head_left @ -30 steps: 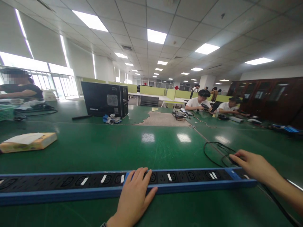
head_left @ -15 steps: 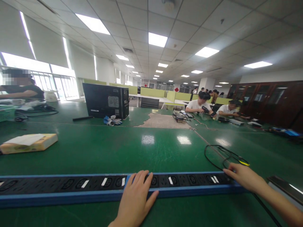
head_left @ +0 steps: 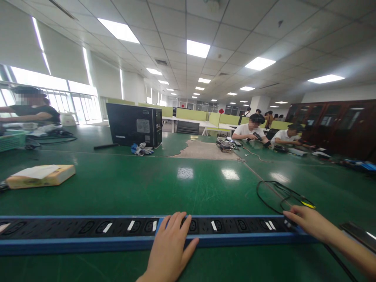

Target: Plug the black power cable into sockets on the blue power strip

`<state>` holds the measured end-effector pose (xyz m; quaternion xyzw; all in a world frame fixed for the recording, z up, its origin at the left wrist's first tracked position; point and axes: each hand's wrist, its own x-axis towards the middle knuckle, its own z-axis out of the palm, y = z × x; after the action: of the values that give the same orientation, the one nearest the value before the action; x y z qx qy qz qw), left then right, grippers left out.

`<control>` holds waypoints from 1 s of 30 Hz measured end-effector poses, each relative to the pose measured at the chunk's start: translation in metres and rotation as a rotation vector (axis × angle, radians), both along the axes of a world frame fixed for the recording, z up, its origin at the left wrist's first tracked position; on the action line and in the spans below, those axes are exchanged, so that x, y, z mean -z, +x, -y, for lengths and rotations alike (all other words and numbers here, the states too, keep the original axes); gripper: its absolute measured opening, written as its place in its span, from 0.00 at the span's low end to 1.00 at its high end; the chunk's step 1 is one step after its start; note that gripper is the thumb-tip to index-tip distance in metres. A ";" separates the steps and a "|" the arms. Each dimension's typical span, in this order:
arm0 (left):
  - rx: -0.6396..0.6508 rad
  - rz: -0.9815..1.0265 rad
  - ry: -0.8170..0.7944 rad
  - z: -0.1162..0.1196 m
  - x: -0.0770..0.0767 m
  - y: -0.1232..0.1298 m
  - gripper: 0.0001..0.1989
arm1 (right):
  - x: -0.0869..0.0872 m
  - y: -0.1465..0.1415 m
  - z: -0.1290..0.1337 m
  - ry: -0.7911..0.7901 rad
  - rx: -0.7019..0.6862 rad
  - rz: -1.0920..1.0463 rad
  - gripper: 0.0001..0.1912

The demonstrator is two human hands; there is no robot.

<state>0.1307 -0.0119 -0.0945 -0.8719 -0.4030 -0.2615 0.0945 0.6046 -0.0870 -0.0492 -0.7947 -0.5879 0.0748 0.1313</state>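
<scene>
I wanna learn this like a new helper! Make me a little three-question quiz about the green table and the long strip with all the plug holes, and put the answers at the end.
1. What colour is the frame of the long socket strip? A) red B) blue C) yellow
2. True or false: the left hand rests on the tabletop, away from the strip.
3. Which is farther from the hands: the black computer case or the yellow tissue packet?

Key:
1. B, blue.
2. False; it lies across the strip.
3. The black computer case.
</scene>
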 end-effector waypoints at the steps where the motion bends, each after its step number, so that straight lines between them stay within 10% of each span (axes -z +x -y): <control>1: -0.001 0.001 0.005 0.000 0.000 0.000 0.23 | 0.000 -0.001 0.000 -0.001 0.001 0.009 0.26; 30: 0.017 0.025 0.057 0.000 -0.001 0.000 0.22 | 0.012 -0.029 0.001 -0.043 0.064 0.131 0.19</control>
<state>0.1304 -0.0115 -0.0939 -0.8690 -0.3891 -0.2845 0.1119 0.5760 -0.0885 -0.0612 -0.8190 -0.5677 0.0309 0.0777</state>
